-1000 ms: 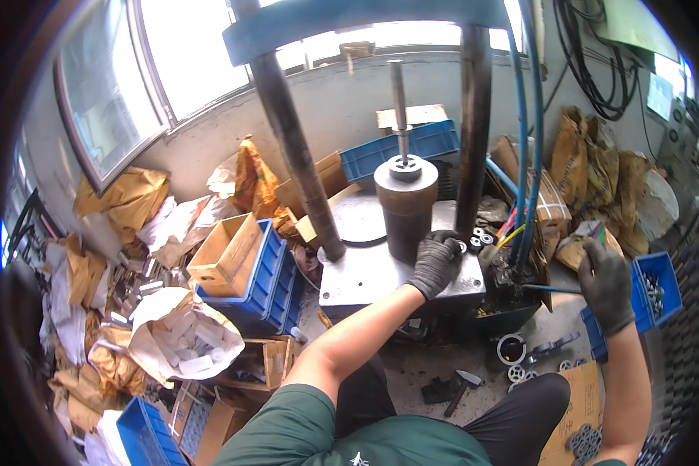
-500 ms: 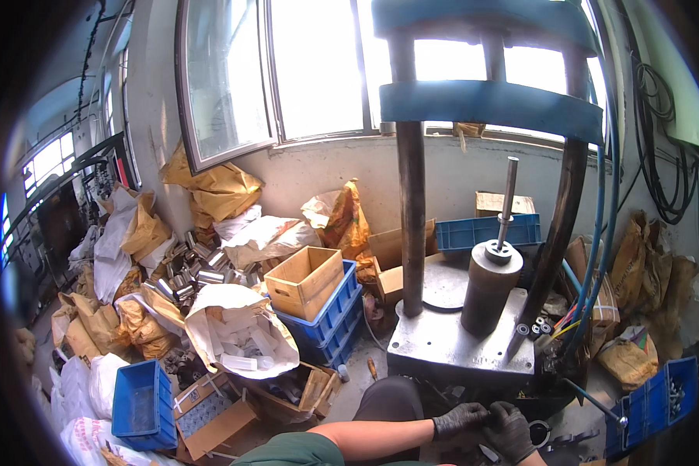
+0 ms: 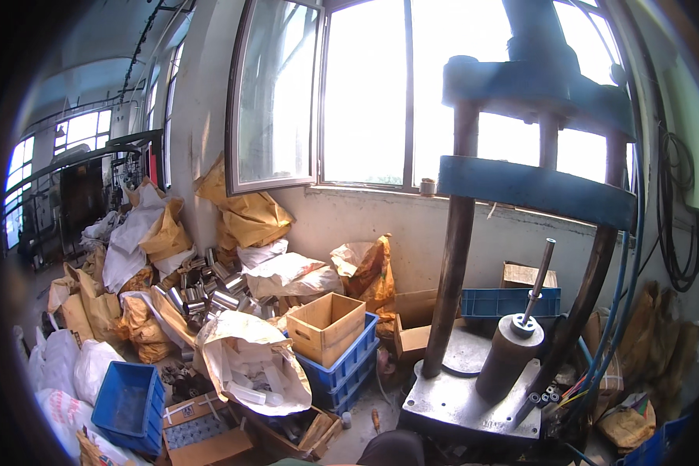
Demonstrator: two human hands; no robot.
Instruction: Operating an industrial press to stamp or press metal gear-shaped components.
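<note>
Neither of my hands shows now; both lie below the lower edge, so what they hold or touch is hidden. Only my dark-clothed knee [image 3: 394, 449] and a sliver of green clothing appear at the bottom. Before me stands a blue press [image 3: 536, 190] with dark steel columns. On its steel base plate [image 3: 435, 400] rests a thick dark cylinder [image 3: 505, 369], tilted in this view, with a metal rod [image 3: 541, 272] rising from its top. Several small ring-shaped metal parts [image 3: 547, 396] lie at the plate's right edge.
To the left are a wooden box [image 3: 328, 330] on stacked blue crates [image 3: 349, 384], an open white sack [image 3: 245, 349] of clear plastic pieces, an empty-looking blue bin [image 3: 132, 404] and a pile of metal tubes [image 3: 210, 291]. A screwdriver-like handle [image 3: 376, 421] stands near my knee.
The view has swung up and to the left, so the scene sits lower and further right. My two gloved hands, close together earlier, have dropped out of the picture.
</note>
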